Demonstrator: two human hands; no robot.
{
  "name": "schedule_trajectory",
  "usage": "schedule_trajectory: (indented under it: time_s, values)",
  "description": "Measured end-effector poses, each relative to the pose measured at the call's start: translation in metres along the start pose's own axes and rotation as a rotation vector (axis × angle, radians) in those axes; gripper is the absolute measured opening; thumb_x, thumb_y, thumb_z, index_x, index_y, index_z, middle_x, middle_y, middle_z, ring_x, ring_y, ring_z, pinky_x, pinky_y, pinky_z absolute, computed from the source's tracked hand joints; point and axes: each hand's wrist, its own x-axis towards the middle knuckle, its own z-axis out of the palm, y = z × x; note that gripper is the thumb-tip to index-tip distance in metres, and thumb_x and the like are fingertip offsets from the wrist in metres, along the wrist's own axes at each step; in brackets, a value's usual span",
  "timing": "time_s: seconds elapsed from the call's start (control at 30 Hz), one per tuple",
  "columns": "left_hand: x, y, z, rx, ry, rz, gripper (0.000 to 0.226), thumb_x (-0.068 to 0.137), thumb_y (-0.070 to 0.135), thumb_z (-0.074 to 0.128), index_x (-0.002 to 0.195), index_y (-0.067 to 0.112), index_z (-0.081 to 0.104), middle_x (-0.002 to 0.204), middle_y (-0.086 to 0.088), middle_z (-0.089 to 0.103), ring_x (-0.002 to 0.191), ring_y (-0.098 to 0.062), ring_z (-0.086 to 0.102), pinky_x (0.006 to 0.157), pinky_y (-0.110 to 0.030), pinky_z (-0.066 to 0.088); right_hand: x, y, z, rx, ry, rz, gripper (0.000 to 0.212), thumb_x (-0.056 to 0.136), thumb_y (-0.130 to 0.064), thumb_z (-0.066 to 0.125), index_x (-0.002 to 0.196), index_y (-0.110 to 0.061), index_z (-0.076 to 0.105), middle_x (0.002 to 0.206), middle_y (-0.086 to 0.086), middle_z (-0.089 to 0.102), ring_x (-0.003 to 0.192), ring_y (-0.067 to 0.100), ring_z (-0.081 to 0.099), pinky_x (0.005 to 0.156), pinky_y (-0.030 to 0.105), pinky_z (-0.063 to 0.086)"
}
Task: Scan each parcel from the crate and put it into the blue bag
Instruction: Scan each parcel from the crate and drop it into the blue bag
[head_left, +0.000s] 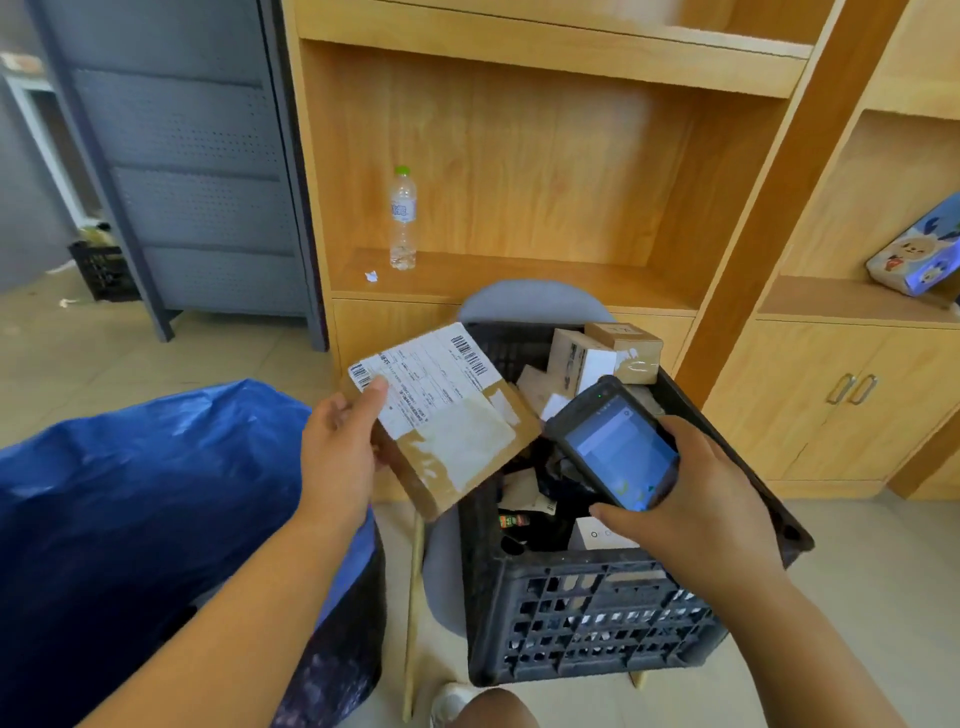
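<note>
While the left grip (337, 452) pinches the parcel (467, 441) by one corner, thumb on its label (431, 384), above the gap between blue bag (156, 493) and crate (597, 623), the right grip (696, 499) curls round the scanner (618, 447) just beside it. The thumb may hide the small barcode (362, 373), spoiling the read; a corner hold could let the parcel tip and fall
</note>
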Motion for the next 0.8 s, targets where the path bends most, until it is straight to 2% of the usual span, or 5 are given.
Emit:
schedule_trajectory:
  time_s: [0.1,0.33,0.47,0.57,0.8]
  values:
    - [0.001,-0.001,-0.048,0.034,0.116,-0.009,0.017,0.09,0.033,0.062,0.091,0.017,0.062,0.093,-0.004,0.075,0.09,-0.023,0.072,0.082,-0.044,0.056,0.002,-0.03,0.018,0.014,-0.05,-0.098,0.092,0.059,-0.047,0.086,0.135,-0.017,0.042,0.12,0.003,0.056,0.102,0.024,0.055,0.07,0.033,0.046]
    - [0.003,-0.035,-0.189,0.189,0.414,-0.144,0.028,0.087,0.039,0.065,0.101,0.015,0.061,0.099,-0.004,0.072,0.093,-0.023,0.07,0.084,-0.05,0.056,-0.001,-0.109,0.081,-0.003,-0.263,-0.273,0.098,0.06,-0.05,0.084,0.14,-0.02,0.037,0.127,-0.001,0.053,0.11,0.022,0.055,0.079,0.034,0.047]
    - [0.013,-0.061,-0.261,0.276,0.562,-0.245,0.043,0.076,0.038,0.072,0.109,0.014,0.059,0.102,-0.002,0.07,0.094,-0.022,0.069,0.085,-0.05,0.055,-0.006,-0.149,0.125,-0.057,-0.409,-0.335,0.083,0.06,-0.047,0.082,0.129,-0.023,0.045,0.106,-0.007,0.054,0.097,0.02,0.056,0.07,0.032,0.045]
    - [0.027,-0.081,-0.296,0.338,0.649,-0.298,0.049,0.078,0.027,0.076,0.116,0.013,0.049,0.108,-0.004,0.064,0.096,-0.021,0.065,0.088,-0.046,0.054,-0.007,-0.172,0.163,-0.126,-0.512,-0.364,0.079,0.059,-0.05,0.079,0.125,-0.026,0.044,0.096,-0.012,0.047,0.091,0.018,0.056,0.07,0.032,0.044]
    - [0.094,-0.143,-0.332,0.712,0.479,-0.535,0.048,0.08,0.023,0.074,0.12,0.009,0.05,0.116,-0.01,0.06,0.091,-0.022,0.057,0.076,-0.036,0.049,0.014,-0.207,0.238,-0.247,-0.673,-0.345,0.092,0.064,-0.053,0.075,0.14,-0.024,0.031,0.13,-0.005,0.051,0.113,0.021,0.054,0.085,0.035,0.044]
